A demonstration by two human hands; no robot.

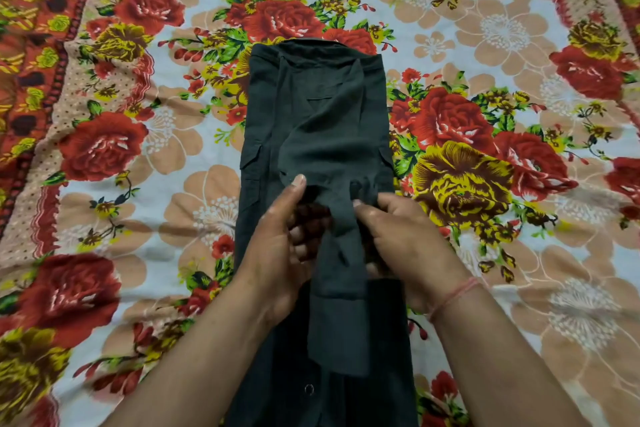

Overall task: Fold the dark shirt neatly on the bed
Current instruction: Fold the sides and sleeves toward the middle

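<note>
Two hands (343, 239); one dark shirt (317, 121)

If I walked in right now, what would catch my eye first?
The loud floral bedsheet, red roses everywhere, fills the view. Down its middle lies the dark shirt, folded into a long narrow strip. Near its centre, the left hand and right hand pinch a sleeve.

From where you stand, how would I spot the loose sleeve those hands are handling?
Find the flowered bedsheet; down its middle lies the dark shirt, folded into a long strip. On its near half, between the left hand and right hand, a narrower band, the sleeve, lies on top. Its cuff, with a seam across it, sets it apart.
</note>
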